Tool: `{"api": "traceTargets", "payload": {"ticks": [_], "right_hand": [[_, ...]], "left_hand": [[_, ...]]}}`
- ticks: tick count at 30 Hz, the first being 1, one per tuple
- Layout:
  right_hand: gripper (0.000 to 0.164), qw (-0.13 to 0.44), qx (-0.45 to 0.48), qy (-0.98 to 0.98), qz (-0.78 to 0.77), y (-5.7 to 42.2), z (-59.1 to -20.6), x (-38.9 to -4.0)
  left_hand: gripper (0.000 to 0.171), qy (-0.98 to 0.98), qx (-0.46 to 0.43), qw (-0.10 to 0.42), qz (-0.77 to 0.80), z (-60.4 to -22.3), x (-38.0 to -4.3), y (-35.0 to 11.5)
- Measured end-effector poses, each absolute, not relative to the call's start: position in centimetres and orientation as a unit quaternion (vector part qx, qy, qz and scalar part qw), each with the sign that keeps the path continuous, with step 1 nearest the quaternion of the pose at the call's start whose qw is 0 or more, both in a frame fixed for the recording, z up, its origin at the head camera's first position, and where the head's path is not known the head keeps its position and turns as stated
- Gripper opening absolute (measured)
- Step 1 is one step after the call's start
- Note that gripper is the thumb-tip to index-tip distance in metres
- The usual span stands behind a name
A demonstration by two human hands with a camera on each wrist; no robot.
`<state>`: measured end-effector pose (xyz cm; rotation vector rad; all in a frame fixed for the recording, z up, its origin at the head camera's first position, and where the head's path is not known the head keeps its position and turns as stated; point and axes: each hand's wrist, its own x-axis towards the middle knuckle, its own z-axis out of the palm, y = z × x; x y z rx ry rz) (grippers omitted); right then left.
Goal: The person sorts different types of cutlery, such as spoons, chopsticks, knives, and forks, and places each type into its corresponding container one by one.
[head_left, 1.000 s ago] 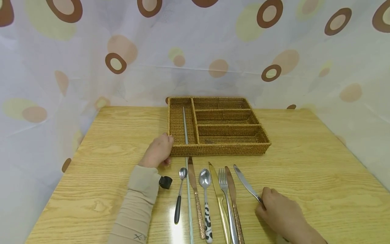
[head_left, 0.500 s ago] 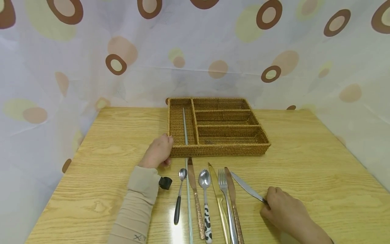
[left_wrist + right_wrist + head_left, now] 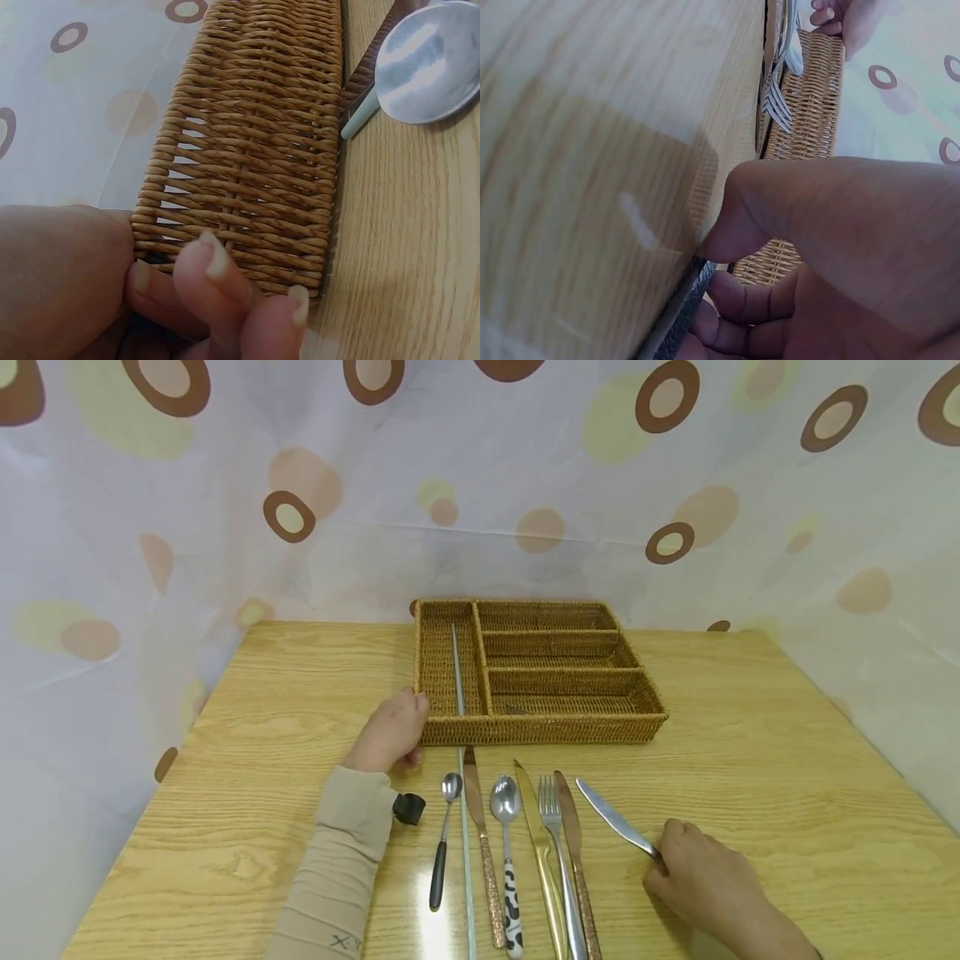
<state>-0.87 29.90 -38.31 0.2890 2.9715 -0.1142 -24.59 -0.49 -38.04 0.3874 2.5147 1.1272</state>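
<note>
My left hand [image 3: 390, 727] grips the near left corner of a brown wicker cutlery tray [image 3: 555, 728], thumb over the rim; in the left wrist view its fingers curl by the woven wall. My right hand [image 3: 708, 877] holds a table knife [image 3: 618, 822] by its dark handle, the silver blade pointing up and left. In the right wrist view thumb and fingers pinch that handle [image 3: 679, 319]. Left of this knife lie a copper-coloured knife [image 3: 570, 818], a fork [image 3: 550, 810] and a gold knife [image 3: 540, 843].
Further left are a spoon with a spotted handle [image 3: 512, 902], another copper-coloured knife [image 3: 483, 852], a pale thin stick [image 3: 467, 868] and a small black-handled spoon [image 3: 438, 868]. Another pale stick [image 3: 457, 668] lies in the tray's left compartment. A patterned cloth [image 3: 480, 485] hangs behind the table.
My right hand has shifted slightly right with the knife. The blade tip swung left and down, then back slightly right. The left hand and tray have stayed in place.
</note>
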Motion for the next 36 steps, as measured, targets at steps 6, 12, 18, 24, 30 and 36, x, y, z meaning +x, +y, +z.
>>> {"api": "traceTargets", "payload": {"ticks": [6,12,18,24,30,36], "right_hand": [[0.022,0.067,0.099,0.992,-0.040,30.1,-38.3,-0.7],[0.020,0.062,0.091,0.993,-0.044,30.2,-38.3,-0.7],[0.019,0.051,0.076,0.994,-0.055,30.3,-38.3,-0.8],[0.022,0.027,0.016,0.997,-0.071,31.1,-38.5,-0.8],[0.019,0.059,-0.001,0.993,-0.099,31.7,-38.5,-1.1],[0.017,0.082,0.006,0.987,-0.137,32.5,-37.7,-1.5]], "left_hand": [[0.058,0.889,0.136,0.179,0.399,-37.8,-24.5,-0.5],[0.058,0.887,0.132,0.183,0.403,-37.8,-24.5,-0.5],[0.060,0.885,0.133,0.185,0.406,-38.0,-24.6,-0.5],[0.059,0.885,0.134,0.185,0.406,-38.0,-24.6,-0.5],[0.057,0.886,0.129,0.189,0.404,-38.0,-24.6,-0.7],[0.059,0.885,0.126,0.188,0.407,-37.9,-24.5,-0.6]]}}
